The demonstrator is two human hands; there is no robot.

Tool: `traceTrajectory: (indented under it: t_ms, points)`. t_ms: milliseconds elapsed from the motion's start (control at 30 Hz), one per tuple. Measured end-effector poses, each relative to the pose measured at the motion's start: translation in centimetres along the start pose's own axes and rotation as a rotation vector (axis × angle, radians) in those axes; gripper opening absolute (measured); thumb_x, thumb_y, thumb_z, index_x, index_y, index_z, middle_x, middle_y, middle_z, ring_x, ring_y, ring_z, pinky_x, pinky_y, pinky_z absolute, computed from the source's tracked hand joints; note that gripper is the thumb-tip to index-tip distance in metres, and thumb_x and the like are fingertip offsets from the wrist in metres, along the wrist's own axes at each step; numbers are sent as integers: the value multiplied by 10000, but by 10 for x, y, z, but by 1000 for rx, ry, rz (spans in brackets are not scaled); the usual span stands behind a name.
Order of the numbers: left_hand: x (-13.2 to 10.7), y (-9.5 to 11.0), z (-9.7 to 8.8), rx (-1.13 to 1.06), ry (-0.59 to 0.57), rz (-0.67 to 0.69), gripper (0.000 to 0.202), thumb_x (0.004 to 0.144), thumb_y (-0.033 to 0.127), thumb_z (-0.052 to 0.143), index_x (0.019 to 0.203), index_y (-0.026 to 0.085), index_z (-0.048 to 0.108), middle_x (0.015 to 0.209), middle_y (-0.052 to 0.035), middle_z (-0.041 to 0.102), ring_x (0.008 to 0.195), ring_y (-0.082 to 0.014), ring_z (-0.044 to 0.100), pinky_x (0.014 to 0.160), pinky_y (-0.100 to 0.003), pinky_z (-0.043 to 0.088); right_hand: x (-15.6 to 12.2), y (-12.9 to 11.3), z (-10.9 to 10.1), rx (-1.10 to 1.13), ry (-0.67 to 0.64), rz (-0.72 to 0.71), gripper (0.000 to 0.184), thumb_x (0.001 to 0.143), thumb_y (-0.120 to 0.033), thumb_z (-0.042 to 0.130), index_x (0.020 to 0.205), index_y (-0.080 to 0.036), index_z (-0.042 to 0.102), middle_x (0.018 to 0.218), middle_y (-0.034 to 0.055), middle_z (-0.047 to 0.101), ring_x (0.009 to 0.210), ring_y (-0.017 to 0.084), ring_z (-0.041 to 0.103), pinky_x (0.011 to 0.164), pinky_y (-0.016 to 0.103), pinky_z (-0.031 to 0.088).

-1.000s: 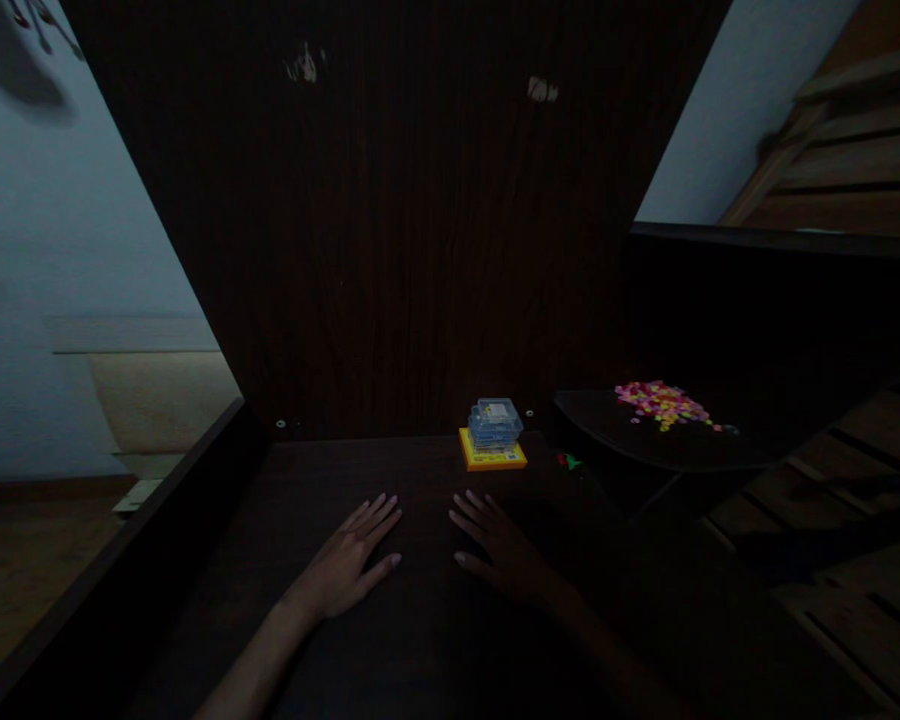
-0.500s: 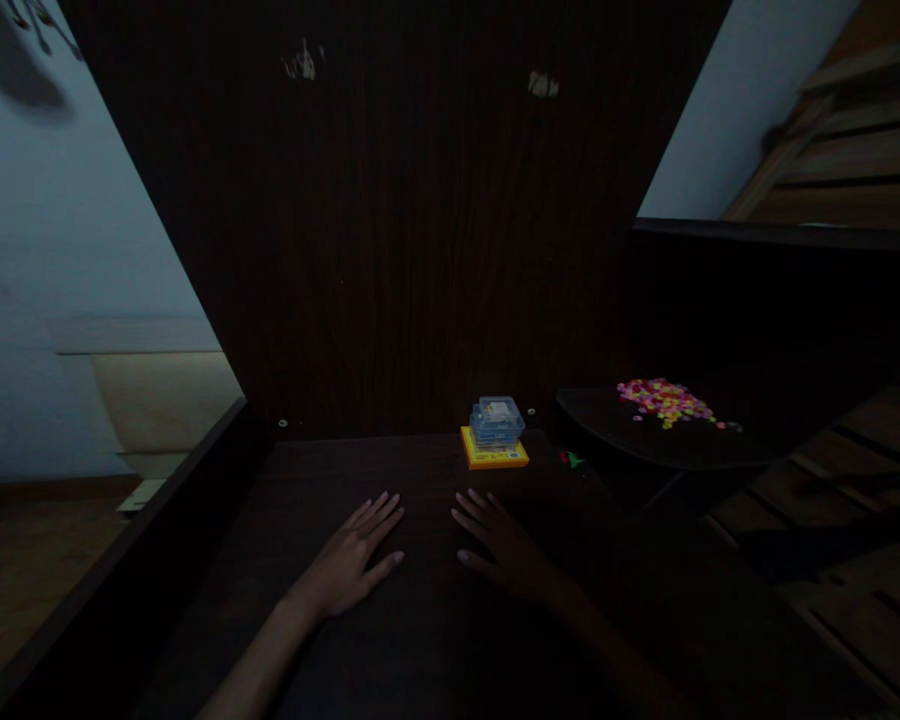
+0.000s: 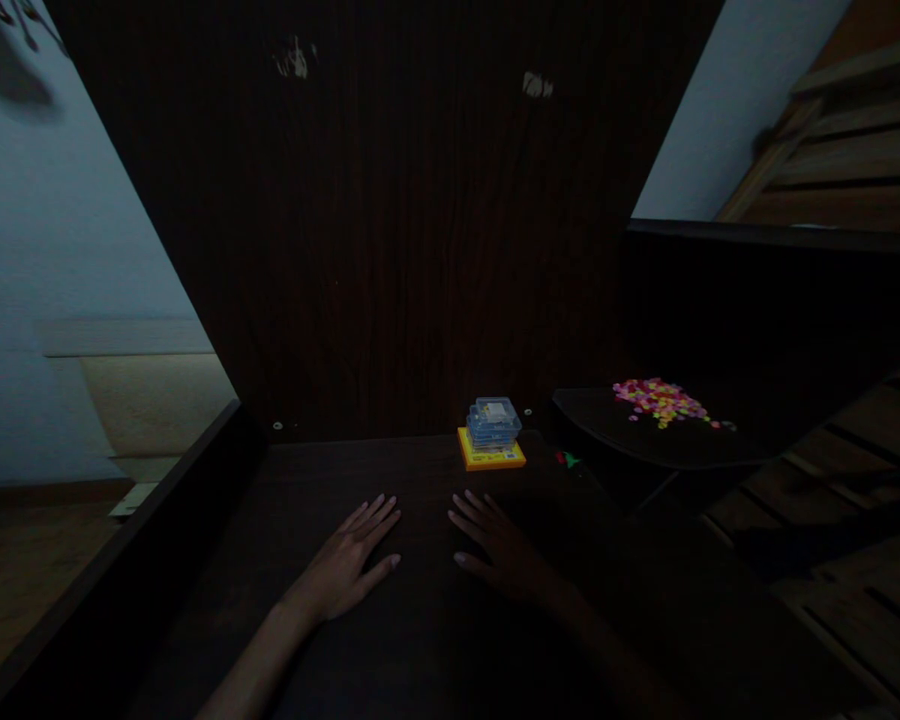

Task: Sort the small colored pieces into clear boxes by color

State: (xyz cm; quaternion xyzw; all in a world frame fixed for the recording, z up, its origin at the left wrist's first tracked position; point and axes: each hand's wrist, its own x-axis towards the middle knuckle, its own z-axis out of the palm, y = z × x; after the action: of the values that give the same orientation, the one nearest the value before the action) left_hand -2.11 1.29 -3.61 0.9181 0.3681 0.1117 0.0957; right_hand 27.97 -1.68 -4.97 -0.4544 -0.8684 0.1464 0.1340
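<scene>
My left hand (image 3: 351,562) lies flat on the dark wooden desktop (image 3: 412,640), fingers spread and holding nothing. Opposite it, my right hand (image 3: 495,545) also rests palm down with its fingers apart, in deeper shadow. Just beyond the right fingertips sits a yellow box (image 3: 504,461), apart from the hand. Clear plastic cases (image 3: 493,424) are stacked on top of it. To the right of the box lies a small red and green item (image 3: 568,459), too small to make out.
A rounded side shelf (image 3: 592,415) at the right bears a heap of small colourful pieces (image 3: 664,402). A tall dark panel (image 3: 420,250) rises behind the desktop. Along the left runs a raised edge (image 3: 142,540). Wooden slats (image 3: 847,160) show at far right.
The whole view has shifted very slightly. Both hands stay flat in the same places on the desktop, and the objects have not moved.
</scene>
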Motion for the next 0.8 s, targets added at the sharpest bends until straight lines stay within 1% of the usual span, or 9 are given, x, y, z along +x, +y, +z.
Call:
traceTrajectory:
  t_ms: [233,333,667,800]
  points:
    - [0,-2,2,13,-27,-7,585,925,483,354,1455,272,225,1517,-44,267,1406,-235,250,1134,-470,298,1,-1,-2,17,0,14,605,920,-526,395,1460,-279,279,1534,31,228,1422,243,147,1154,512,128]
    - [0,-2,2,18,-17,-1,587,923,485,359,1455,275,225,1516,-45,271,1404,-237,256,1132,-466,303,0,-2,-3,26,-5,10,600,923,-520,392,1463,-290,266,1536,20,222,1423,238,144,1156,505,132]
    - [1,0,-1,9,1,3,575,922,483,367,1445,270,261,1504,-49,302,1394,-230,283,1132,-447,306,0,-3,-3,12,-13,23,604,922,-540,373,1457,-270,291,1535,31,219,1424,240,137,1157,505,124]
    - [1,0,-1,-5,-9,-3,575,919,488,367,1441,264,276,1506,-51,295,1397,-236,274,1133,-457,299,0,-3,-3,2,-12,18,604,925,-538,367,1460,-269,283,1537,31,216,1425,238,133,1157,506,121]
